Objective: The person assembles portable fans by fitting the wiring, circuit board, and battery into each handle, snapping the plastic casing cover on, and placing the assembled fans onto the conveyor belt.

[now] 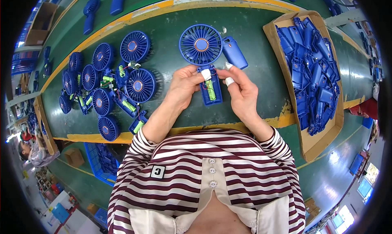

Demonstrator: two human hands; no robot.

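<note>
A blue handheld fan [201, 45] lies in front of me, its round grille away from me and its handle [212, 98] toward me. The handle is uncovered and shows a green battery cell [210, 89] and thin wires. My left hand [183, 85] grips the handle's upper left side, its white-covered thumb pressed over the inside. My right hand [241, 91] is closed, with its fingertips against the handle's upper right edge; white covers show on two of its digits. A blue handle cover [234, 53] lies just beyond, right of the grille.
Several fans with open handles, cells and wires, one of them a fan [139, 85], crowd the green table [171, 34] at left. A cardboard box [281, 56] of blue plastic shells [312, 76] stands at right. A blue crate [96, 162] sits below the table's yellow edge.
</note>
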